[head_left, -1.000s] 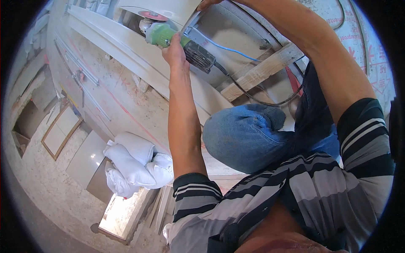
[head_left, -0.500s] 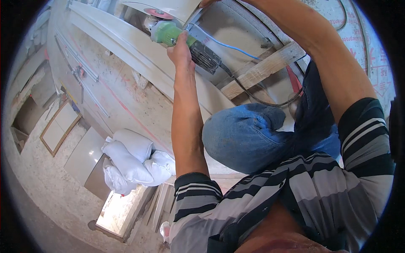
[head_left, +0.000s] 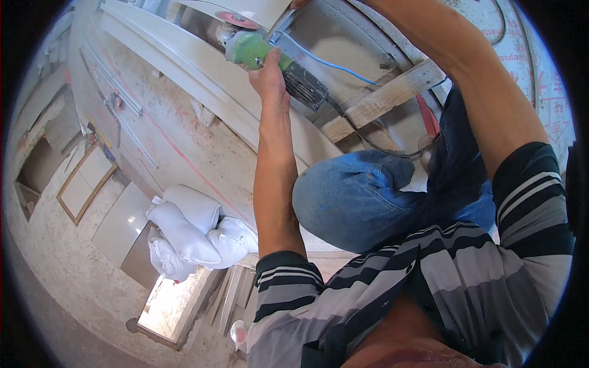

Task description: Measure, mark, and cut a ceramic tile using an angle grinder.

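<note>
My left hand [head_left: 269, 81] is wrapped round the body of a green and black angle grinder [head_left: 246, 50], which slants across the top of the view. Its reddish disc [head_left: 238, 19] lies against the underside of a glossy white panel [head_left: 261, 10], as far as I can see; whether they touch is unclear. At the top edge, a small part of my right hand [head_left: 298, 3] shows, closed at the panel's edge. The rest of that hand is cut off by the frame. A dark power cord [head_left: 353, 126] trails from the grinder's rear toward my knee.
Beneath the grinder runs a long pale board [head_left: 178, 52]. A wooden crosspiece [head_left: 392, 95] and a thin blue hose or cable [head_left: 325, 64] lie right of it. White sacks [head_left: 184, 233] are piled at lower left, near a framed panel [head_left: 86, 184] and metal rods [head_left: 132, 138].
The grinder and my left hand have shifted slightly to the right and down. My right arm has hardly moved.
</note>
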Demonstrator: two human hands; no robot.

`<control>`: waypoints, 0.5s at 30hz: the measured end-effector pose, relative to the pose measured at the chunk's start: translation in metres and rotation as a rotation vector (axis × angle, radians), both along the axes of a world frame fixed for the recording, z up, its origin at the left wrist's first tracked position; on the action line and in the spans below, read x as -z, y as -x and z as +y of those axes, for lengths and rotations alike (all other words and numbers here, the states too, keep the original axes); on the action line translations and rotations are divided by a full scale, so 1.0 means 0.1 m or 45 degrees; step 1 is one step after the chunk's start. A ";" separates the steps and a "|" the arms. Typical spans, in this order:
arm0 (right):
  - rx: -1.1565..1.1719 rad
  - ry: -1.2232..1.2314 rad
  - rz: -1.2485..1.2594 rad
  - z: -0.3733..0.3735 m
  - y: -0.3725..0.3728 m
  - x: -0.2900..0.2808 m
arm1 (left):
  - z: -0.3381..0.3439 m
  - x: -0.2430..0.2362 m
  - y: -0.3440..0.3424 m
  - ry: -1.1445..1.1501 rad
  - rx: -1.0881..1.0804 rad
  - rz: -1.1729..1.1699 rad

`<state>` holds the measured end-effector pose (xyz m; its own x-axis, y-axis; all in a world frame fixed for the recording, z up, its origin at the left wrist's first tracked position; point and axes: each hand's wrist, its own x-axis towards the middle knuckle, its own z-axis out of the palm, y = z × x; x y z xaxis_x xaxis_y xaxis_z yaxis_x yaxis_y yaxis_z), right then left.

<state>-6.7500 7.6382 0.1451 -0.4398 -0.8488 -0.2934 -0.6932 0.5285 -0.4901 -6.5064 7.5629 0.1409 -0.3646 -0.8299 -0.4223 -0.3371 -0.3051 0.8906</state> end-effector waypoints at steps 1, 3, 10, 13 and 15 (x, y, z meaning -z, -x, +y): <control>-0.002 -0.010 0.019 -0.01 -0.01 0.00 | 0.00 0.00 0.00 -0.054 -0.013 -0.013; -0.002 -0.016 0.016 -0.01 -0.01 0.00 | 0.02 -0.01 -0.01 -0.107 -0.027 -0.028; 0.016 0.005 0.014 -0.03 -0.01 0.05 | 0.16 -0.06 -0.06 -0.107 -0.037 -0.058; -0.015 -0.016 0.025 0.01 0.05 0.03 | 0.20 -0.08 -0.07 -0.094 -0.029 -0.031; -0.099 0.036 -0.229 0.03 0.08 0.01 | 0.22 -0.08 -0.08 -0.081 -0.011 -0.018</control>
